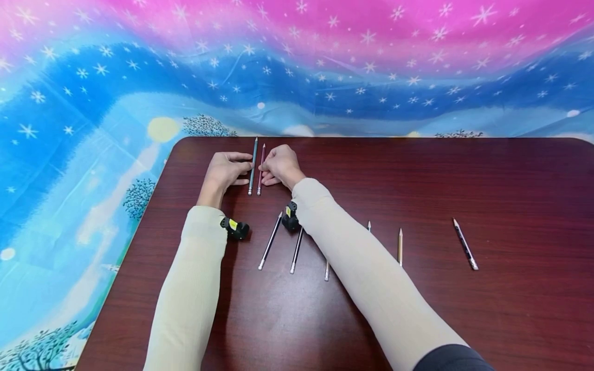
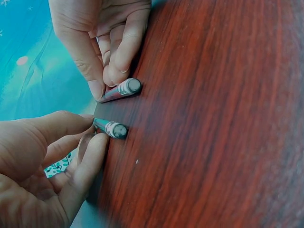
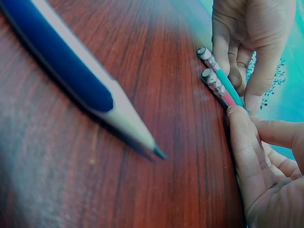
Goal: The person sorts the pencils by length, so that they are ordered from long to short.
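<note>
Near the table's far left edge, a teal pencil [image 1: 253, 167] and a red pencil [image 1: 261, 170] lie side by side, tips pointing away and eraser ends toward me. My left hand [image 1: 225, 170] pinches the teal pencil from its left side with thumb and fingertips. From the other side, my right hand [image 1: 280, 166] holds the red pencil between thumb and finger. A narrow gap separates the two eraser ends in the left wrist view, where the teal pencil's eraser [image 2: 119, 131] and the red pencil's eraser [image 2: 133, 85] both show.
Closer to me lie two dark pencils [image 1: 270, 241] and a gold pencil [image 1: 401, 247], with others partly hidden under my right sleeve [image 1: 362, 268]. A dark patterned pencil [image 1: 465, 245] lies farther right. One blue-and-white pencil [image 3: 61, 52] looms large in the right wrist view.
</note>
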Motion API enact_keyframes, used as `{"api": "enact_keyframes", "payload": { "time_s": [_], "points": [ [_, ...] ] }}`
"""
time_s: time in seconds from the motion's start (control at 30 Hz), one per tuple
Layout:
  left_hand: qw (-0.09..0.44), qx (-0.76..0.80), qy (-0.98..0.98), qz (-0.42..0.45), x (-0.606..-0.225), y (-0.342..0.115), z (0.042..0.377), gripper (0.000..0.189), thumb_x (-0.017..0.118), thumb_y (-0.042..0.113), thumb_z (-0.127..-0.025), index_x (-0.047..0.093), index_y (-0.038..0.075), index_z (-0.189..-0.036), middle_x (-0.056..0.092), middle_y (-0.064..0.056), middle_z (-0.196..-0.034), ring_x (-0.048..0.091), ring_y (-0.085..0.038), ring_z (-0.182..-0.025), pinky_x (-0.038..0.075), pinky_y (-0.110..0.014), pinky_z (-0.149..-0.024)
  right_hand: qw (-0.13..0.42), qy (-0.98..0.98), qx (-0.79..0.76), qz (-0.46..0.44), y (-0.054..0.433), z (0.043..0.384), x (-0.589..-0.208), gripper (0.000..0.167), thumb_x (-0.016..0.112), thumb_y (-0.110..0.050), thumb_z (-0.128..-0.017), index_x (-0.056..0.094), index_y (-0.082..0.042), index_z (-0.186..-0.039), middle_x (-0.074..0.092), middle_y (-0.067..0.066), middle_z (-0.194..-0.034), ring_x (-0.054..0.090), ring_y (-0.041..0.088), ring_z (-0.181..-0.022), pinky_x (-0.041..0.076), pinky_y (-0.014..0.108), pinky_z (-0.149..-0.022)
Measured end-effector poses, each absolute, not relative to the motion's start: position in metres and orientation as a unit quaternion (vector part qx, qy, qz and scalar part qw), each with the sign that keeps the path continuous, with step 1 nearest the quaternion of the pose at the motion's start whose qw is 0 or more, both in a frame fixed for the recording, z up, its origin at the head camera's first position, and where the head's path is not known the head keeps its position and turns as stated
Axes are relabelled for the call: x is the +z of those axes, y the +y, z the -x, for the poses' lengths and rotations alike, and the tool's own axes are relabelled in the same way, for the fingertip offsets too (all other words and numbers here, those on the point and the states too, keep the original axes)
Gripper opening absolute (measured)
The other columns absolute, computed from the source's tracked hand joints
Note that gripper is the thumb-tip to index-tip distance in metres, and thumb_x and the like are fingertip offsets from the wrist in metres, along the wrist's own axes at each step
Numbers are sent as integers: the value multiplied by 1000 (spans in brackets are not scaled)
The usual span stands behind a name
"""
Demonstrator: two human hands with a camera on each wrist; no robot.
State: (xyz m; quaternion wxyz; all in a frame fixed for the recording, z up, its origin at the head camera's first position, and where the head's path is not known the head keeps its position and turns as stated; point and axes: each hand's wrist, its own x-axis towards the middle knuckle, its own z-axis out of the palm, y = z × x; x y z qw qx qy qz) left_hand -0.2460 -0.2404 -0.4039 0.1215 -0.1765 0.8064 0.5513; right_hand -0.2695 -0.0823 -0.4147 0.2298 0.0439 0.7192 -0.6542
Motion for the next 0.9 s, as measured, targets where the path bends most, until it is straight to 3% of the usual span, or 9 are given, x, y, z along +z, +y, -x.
{"api": "enact_keyframes", "payload": {
  "time_s": [0.6,0.9],
  "points": [
    [126,545,809,180,-405,-241,247,37,69,15,-102,69,13,-139,67,-16,-135,68,-15,-103,64,-21,-68,225,721,-654,-41,-83,271,-417,4,70,7,-94,67,9,-92,65,16,-68,65,19,-46,62,30,-50],
    [121,543,812,179,-405,-241,247,37,69,15,-102,70,13,-138,68,-16,-134,67,-12,-97,64,-21,-67,231,719,-654,-37,-82,270,-414,5,69,9,-94,66,10,-90,65,17,-68,65,20,-47,61,30,-49]
  ]
}}
